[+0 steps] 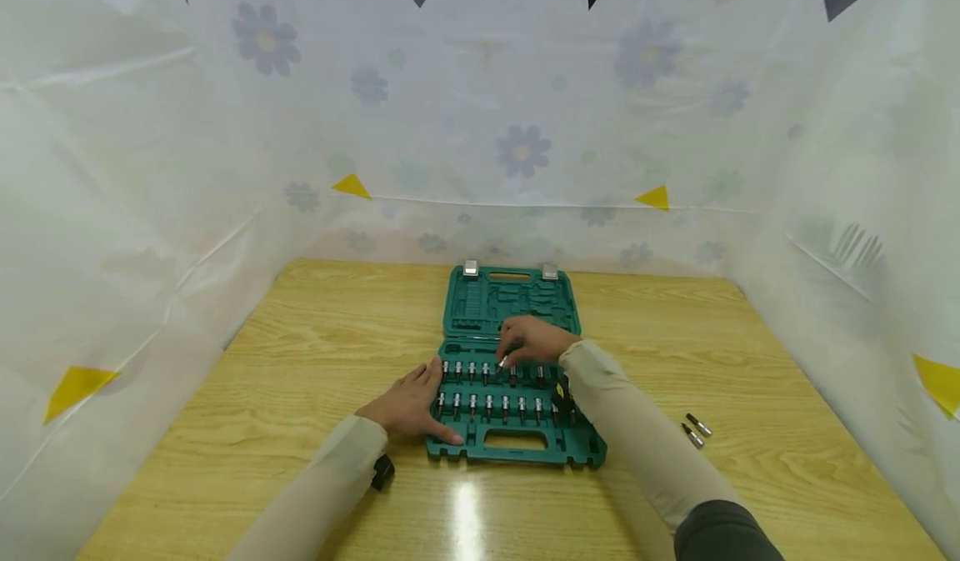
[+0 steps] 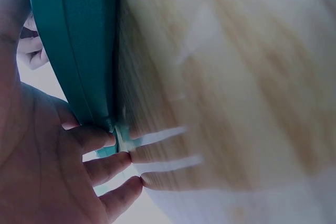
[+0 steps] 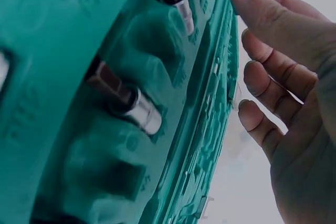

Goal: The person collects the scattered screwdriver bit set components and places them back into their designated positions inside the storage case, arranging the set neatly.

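A green socket bit case [image 1: 513,454] lies unfolded on the table, with two rows of silver-and-dark bit sockets [image 1: 489,407] in its near half. Over the back row, my right hand [image 1: 534,340] pinches a small silver bit socket [image 1: 502,363] between thumb and fingertips. In the right wrist view the thumb and index are at the top edge, the other fingers loosely bent, and a seated bit socket [image 3: 142,111] shows close by. My left hand [image 1: 408,401] rests against the case's left side, thumb over its front corner; its fingertips [image 2: 123,195] touch the table beside the case wall.
Two loose bit sockets [image 1: 696,429] lie on the wooden table [image 1: 337,319] to the right of my right forearm. The case's lid [image 1: 517,298] lies folded back toward the rear wall. White plastic sheeting [image 1: 480,86] encloses the table at the back and sides.
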### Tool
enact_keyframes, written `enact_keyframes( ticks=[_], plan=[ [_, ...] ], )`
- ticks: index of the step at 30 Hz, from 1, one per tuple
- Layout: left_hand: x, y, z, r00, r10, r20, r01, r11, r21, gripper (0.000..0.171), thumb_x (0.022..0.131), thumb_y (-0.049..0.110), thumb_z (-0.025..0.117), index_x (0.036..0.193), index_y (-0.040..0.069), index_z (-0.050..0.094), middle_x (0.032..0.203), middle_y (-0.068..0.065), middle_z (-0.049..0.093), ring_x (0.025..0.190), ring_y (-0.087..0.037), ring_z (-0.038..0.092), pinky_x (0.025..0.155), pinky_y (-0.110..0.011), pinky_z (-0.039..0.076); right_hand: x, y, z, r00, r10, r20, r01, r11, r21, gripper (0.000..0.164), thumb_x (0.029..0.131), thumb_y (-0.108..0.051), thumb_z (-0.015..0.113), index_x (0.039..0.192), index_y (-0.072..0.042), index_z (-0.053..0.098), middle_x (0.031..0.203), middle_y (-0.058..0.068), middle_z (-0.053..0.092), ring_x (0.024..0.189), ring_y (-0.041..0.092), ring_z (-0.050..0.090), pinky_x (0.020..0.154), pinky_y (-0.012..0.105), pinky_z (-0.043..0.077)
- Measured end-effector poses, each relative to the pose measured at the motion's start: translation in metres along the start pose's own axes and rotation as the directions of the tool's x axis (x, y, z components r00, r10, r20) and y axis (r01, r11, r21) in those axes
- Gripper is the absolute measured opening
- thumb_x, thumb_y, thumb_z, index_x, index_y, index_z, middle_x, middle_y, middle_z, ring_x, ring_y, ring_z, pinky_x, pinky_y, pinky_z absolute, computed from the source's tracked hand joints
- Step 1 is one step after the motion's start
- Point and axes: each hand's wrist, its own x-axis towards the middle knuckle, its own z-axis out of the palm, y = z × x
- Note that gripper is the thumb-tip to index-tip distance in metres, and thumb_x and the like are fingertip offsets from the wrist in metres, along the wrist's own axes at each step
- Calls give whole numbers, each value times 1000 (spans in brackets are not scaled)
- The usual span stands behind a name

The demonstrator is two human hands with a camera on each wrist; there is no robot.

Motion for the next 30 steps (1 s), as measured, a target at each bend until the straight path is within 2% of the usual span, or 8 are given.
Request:
enact_keyframes(
  ticks=[7,21,30],
  plan=[
    [2,1,2,1000,-2,-3,2,1000,-4,131,69,71,71,154,1,1,160,-16,3,145,-38,10,114,-55,16,6,-1,1,999,5,40,-5,1000,17,11,85,-17,73,95,-14,77,92,-4,56,80,9,49,72,27,45],
    [4,4,3,1000,-14,5,14,1000,-1,130,69,71,71,154,2,1,161,-15,2,146,-37,10,114,-54,16,3,6,4,998,39,53,-43,997,58,12,83,-17,75,94,-13,79,90,-3,56,77,9,49,68,26,44],
    [4,5,2,1000,-13,5,13,1000,-1,130,69,71,70,154,1,2,161,-15,3,145,-38,10,114,-55,16,2,3,3,999,-20,34,18,999,46,12,86,-13,71,95,-9,79,88,-2,57,78,8,51,68,25,46]
  ],
)
